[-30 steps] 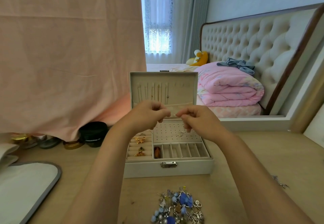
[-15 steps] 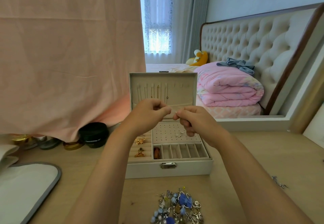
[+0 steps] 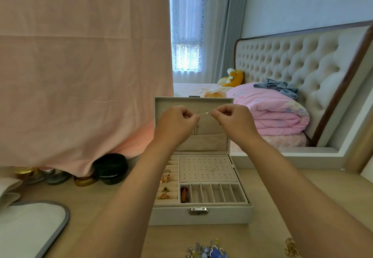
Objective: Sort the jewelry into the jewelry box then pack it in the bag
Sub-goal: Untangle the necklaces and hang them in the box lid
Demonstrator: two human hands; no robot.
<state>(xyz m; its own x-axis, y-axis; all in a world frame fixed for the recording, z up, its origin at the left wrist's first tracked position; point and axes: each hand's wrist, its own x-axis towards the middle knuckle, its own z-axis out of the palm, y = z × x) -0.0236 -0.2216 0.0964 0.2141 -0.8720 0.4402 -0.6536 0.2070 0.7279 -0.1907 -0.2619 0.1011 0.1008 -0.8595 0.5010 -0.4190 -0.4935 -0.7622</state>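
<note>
A white jewelry box (image 3: pixel 199 215) stands open on the wooden table, its lid (image 3: pixel 159 104) upright. Gold rings sit in the ring rolls (image 3: pixel 166 187) at its left, and a reddish piece (image 3: pixel 184 195) lies in the first front slot. My left hand (image 3: pixel 177 124) and my right hand (image 3: pixel 234 122) are raised in front of the lid. Between them they pinch a thin gold necklace (image 3: pixel 205 113), stretched level near the lid's top. A pile of blue and silver jewelry (image 3: pixel 207 250) lies at the table's near edge.
A white bag with grey trim (image 3: pixel 30 227) lies at the lower left. Dark and gold jars (image 3: pixel 110 169) stand under a hanging pink cloth (image 3: pixel 80 66). A gold piece (image 3: pixel 290 248) lies at the lower right. A mirror behind the table shows a bed.
Both hands have risen from over the box's tray to the top of the lid, carrying the thin necklace, and moved slightly apart.
</note>
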